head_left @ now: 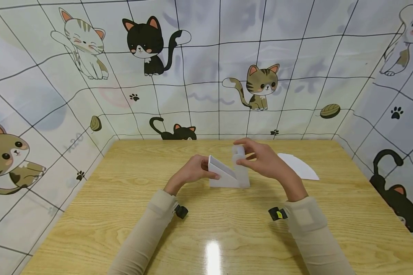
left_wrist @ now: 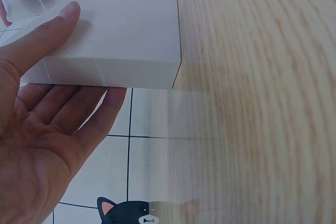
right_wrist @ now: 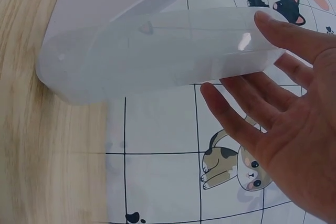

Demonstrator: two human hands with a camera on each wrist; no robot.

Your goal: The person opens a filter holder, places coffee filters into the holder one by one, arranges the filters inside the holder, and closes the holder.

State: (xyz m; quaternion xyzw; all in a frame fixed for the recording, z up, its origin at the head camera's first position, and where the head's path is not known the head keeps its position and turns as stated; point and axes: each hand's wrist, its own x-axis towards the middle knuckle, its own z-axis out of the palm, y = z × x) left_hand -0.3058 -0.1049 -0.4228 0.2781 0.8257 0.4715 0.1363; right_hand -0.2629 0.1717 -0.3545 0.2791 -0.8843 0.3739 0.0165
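Toward the far part of the desk (head_left: 244,240), on the left, the left hand (head_left: 195,169) is holding the tall left end of a white box (head_left: 219,178), its fingers grasping the wall with the thumb lying on the near face. The box is sitting on the desk, its upper edge sloping down rightward. At its low right end, a translucent case (head_left: 242,178) is standing upright, overlapping it. The right hand (head_left: 263,158) is pinching the case's upper end between thumb and fingers. Farther right, a white fan-shaped piece (head_left: 299,168) is lying behind the right wrist.
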